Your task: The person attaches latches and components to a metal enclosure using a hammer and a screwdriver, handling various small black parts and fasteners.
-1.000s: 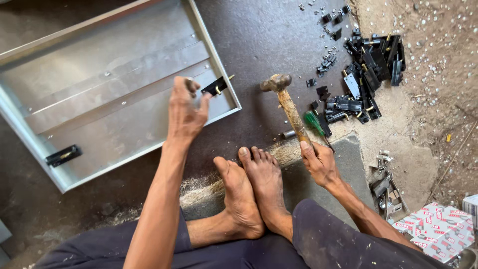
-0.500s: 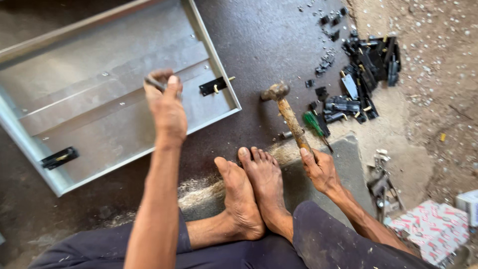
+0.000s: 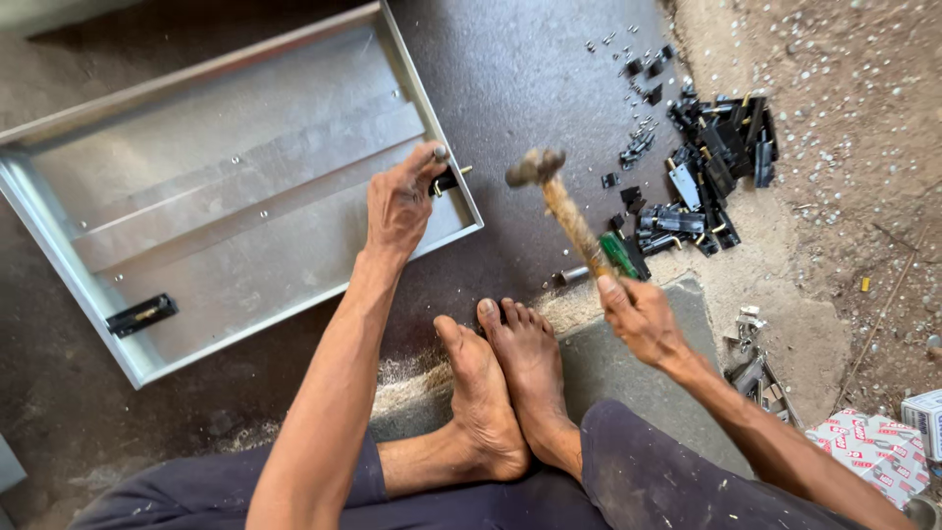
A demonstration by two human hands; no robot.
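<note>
Steadying the small black latch (image 3: 447, 181) at the right rim of the shallow sheet-metal tray (image 3: 245, 196) on the floor, the left hand (image 3: 400, 201) pinches a small fastener with fingers together at the tip. The right hand (image 3: 640, 316) is clamped on the wooden handle of the hammer (image 3: 561, 208), its head poised just beside that rim. Good practice, in my judgement: keep the 2 pinching fingertips low and clear, then strike short and square.
</note>
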